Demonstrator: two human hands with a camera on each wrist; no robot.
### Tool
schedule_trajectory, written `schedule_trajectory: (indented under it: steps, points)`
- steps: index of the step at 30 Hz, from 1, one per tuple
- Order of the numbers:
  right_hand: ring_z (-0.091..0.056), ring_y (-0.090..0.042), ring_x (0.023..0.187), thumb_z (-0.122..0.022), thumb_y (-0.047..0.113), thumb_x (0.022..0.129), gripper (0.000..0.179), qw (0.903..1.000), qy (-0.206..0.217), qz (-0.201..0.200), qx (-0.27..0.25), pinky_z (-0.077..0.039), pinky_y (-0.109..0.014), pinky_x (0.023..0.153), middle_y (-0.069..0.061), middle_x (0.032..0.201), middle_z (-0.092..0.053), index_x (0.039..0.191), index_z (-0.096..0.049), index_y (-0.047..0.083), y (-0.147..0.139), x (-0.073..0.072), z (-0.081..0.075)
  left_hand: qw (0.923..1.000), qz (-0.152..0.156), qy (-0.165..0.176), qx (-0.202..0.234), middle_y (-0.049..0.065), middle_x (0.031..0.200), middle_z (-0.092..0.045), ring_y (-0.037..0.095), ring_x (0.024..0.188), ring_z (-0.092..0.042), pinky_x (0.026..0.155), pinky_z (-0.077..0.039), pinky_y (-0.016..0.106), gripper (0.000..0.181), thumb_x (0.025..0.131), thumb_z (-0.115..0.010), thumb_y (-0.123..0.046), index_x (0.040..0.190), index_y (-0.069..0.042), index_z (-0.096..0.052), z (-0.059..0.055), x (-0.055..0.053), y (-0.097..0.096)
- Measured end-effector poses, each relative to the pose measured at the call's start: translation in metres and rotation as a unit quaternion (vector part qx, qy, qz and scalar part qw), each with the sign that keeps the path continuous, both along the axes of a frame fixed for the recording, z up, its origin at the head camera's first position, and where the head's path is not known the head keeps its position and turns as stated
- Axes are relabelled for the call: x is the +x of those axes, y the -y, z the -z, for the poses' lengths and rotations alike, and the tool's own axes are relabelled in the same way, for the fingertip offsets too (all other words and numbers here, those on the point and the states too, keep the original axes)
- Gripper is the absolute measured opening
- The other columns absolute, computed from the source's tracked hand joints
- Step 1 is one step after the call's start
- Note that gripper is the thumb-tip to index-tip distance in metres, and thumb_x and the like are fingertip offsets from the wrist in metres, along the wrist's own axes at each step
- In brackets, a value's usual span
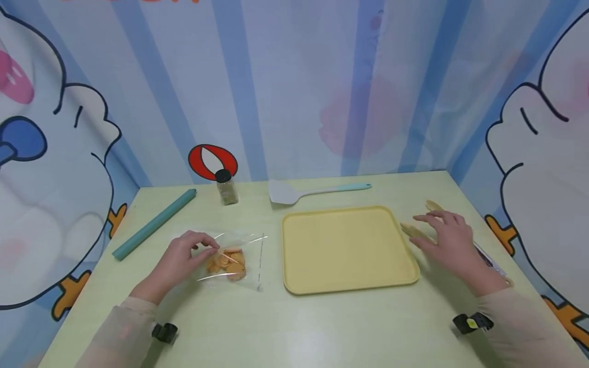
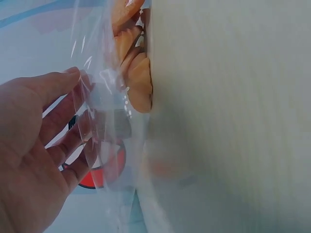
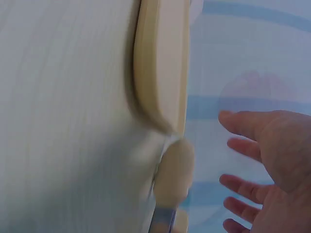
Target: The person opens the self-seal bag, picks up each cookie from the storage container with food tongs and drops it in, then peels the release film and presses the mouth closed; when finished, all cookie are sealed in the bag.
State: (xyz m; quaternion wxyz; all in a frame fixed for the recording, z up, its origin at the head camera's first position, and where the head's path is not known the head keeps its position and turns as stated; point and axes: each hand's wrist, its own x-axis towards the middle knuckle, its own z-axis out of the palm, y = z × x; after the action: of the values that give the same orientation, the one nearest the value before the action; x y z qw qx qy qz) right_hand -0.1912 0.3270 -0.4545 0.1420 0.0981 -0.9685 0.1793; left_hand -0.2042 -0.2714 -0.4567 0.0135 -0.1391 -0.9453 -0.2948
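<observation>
A clear plastic bag [image 1: 253, 258] lies on the table, with several orange-brown, round, cookie-like pieces [image 1: 232, 263] inside. My left hand [image 1: 186, 258] pinches the bag's plastic at its left part between thumb and fingertips. The left wrist view has the same hand [image 2: 43, 121] at the film, beside the pieces [image 2: 138, 80]. Over the table's right side my right hand [image 1: 453, 245] hovers with its fingers apart, holding nothing. Below it lie a wooden spoon [image 1: 416, 231] and a second wooden piece [image 1: 433, 205]; the hand partly hides both. The right wrist view shows the spoon's bowl [image 3: 174, 172], blurred.
A yellow tray [image 1: 349, 250] lies between the hands. Behind it is a spatula [image 1: 285, 193] with a pale blue handle. A spice jar [image 1: 227, 188] with a black lid stands at the back, and a green rod-like roll [image 1: 154, 225] lies at the left. A printed curtain [image 1: 294, 92] encloses the table.
</observation>
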Motion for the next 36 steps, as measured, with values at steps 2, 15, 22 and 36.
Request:
schedule_trajectory:
  steps: [2, 15, 22, 36]
  points:
    - [-0.042, -0.054, 0.127, -0.079, 0.027, 0.092, 0.043, 0.9996, -0.012, -0.025, -0.006, -0.031, -0.074, 0.096, -0.026, 0.135, -0.055, 0.130, -0.068, 0.010, 0.014, -0.005, 0.000, 0.9999, 0.006, 0.002, -0.008, 0.001, 0.110, -0.072, 0.026, 0.110, -0.060, 0.096, -0.052, 0.051, 0.008, 0.098, -0.073, -0.018, 0.105, -0.020, -0.076, -0.001, -0.003, 0.000]
    - [-0.054, -0.043, 0.127, -0.076, 0.024, 0.095, 0.030, 0.9863, 0.030, -0.158, -0.034, -0.035, -0.069, 0.103, -0.014, 0.129, -0.066, 0.123, -0.074, 0.015, 0.118, -0.035, -0.004, 0.9965, 0.059, 0.013, -0.057, -0.003, 0.100, -0.072, 0.022, 0.100, -0.062, 0.091, -0.052, 0.048, 0.004, 0.096, -0.074, -0.015, 0.100, -0.017, -0.074, -0.016, -0.018, 0.008]
    - [-0.053, -0.037, 0.130, -0.075, 0.025, 0.095, 0.031, 0.9654, 0.065, -0.248, -0.047, -0.031, -0.065, 0.106, -0.010, 0.131, -0.065, 0.125, -0.073, 0.016, 0.175, -0.046, 0.003, 0.9959, 0.064, 0.027, -0.059, -0.003, 0.101, -0.073, 0.023, 0.101, -0.063, 0.090, -0.053, 0.049, 0.004, 0.096, -0.074, -0.019, 0.099, -0.016, -0.074, -0.014, -0.020, 0.010]
    - [-0.053, -0.030, 0.130, -0.069, 0.033, 0.100, 0.026, 0.9482, 0.102, -0.301, -0.009, -0.034, -0.056, 0.106, -0.004, 0.131, -0.066, 0.121, -0.075, 0.019, 0.264, -0.076, 0.000, 0.9935, 0.063, 0.053, -0.079, -0.004, 0.099, -0.072, 0.022, 0.100, -0.062, 0.088, -0.051, 0.044, 0.003, 0.097, -0.073, -0.017, 0.099, -0.018, -0.075, -0.013, -0.027, 0.004]
